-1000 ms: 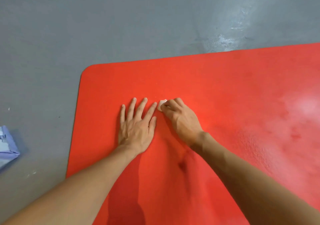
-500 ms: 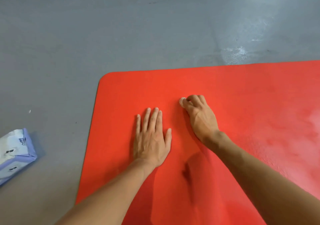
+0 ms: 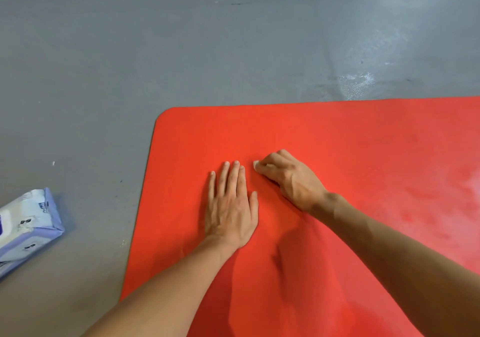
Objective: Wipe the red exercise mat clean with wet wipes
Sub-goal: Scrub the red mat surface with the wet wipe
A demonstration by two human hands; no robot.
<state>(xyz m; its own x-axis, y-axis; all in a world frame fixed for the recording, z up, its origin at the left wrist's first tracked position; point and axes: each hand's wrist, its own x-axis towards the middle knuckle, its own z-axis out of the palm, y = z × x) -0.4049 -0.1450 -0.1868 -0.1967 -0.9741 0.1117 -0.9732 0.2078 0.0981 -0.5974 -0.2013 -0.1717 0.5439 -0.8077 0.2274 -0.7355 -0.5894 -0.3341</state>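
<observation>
The right hand [image 3: 291,178] curls around a small white wet wipe [image 3: 255,165], pressing it onto the flat red foam exercise mat [image 3: 337,134] on the grey floor [image 3: 104,51]. The left hand [image 3: 231,207] lies flat, fingers straight, bracing the mat. Paler sheen at right suggests wiped area; the left corner seems left to do.

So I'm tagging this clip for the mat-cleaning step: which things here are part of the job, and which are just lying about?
In use:
- red exercise mat
- wet wipe, bunched under the right hand
- left hand, flat on the mat
- pack of wet wipes, on the floor left of the mat

Lying about:
- small white specks on the grey floor
</observation>
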